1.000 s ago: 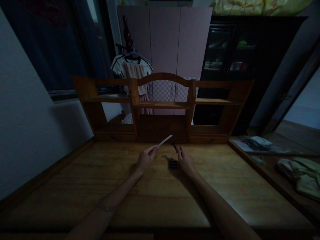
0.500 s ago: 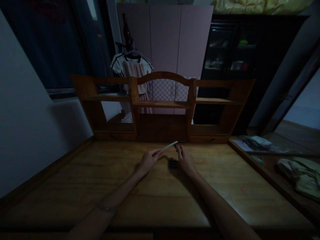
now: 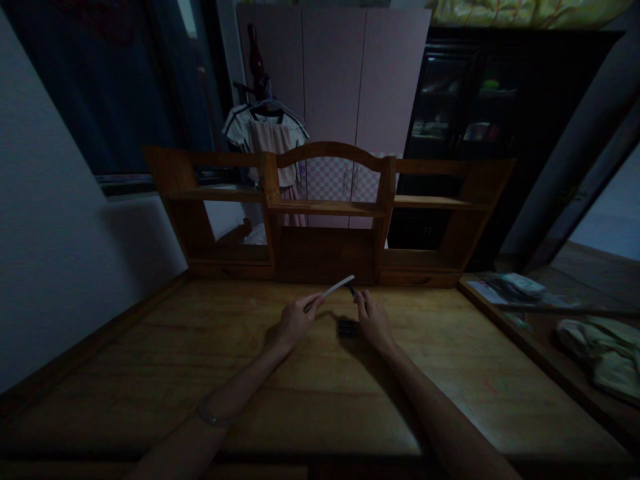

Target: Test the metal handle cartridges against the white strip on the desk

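Note:
My left hand (image 3: 295, 321) is closed round a thin white stick (image 3: 335, 288) that points up and to the right. Its far tip meets a small dark piece (image 3: 352, 289) pinched in the fingers of my right hand (image 3: 373, 321). Both hands hover over the middle of a wooden desk (image 3: 200, 360). A small dark object (image 3: 347, 327) lies on the desk just left of my right hand. The room is dim, so what the dark piece is I cannot make out.
A wooden shelf unit (image 3: 327, 213) stands at the back of the desk. Behind it are a pink wardrobe (image 3: 333, 87), clothes on a hanger (image 3: 265, 137) and a dark glass cabinet (image 3: 455, 107). A lower side surface at the right holds papers (image 3: 510, 287) and a cloth (image 3: 600, 347).
The white stick has swung down to the right until its tip meets the dark piece in my right hand. Both hands stay over the same part of the desk.

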`<state>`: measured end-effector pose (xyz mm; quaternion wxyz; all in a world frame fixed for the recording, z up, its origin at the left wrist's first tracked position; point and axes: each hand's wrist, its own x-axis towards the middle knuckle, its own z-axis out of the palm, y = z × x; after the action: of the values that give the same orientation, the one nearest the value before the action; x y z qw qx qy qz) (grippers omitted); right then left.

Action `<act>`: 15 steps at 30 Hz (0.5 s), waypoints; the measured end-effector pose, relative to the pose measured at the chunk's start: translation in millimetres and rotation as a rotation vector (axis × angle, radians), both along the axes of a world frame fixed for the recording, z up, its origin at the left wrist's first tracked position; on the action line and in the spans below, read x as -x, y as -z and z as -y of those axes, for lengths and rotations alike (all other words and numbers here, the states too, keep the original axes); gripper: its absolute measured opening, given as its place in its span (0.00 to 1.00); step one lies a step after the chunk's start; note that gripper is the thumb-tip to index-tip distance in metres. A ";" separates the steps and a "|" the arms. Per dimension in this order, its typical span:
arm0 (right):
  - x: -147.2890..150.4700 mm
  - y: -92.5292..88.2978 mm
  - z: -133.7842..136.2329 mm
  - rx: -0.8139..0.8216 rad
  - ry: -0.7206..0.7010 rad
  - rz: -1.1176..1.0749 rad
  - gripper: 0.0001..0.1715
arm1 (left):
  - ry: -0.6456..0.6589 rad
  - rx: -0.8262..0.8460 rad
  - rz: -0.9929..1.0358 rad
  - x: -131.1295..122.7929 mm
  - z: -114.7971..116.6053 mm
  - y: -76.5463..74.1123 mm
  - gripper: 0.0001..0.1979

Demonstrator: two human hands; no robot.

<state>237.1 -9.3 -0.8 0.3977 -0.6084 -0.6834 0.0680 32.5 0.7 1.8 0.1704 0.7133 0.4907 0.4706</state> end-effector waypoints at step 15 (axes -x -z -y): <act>0.1 -2.8 2.4 -0.010 0.002 -0.019 0.18 | -0.014 -0.038 0.001 0.3 -0.3 0.2 0.15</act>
<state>237.0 -11.7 2.0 0.4073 -0.6063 -0.6795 0.0700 32.2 1.0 1.6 0.1541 0.7127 0.4865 0.4814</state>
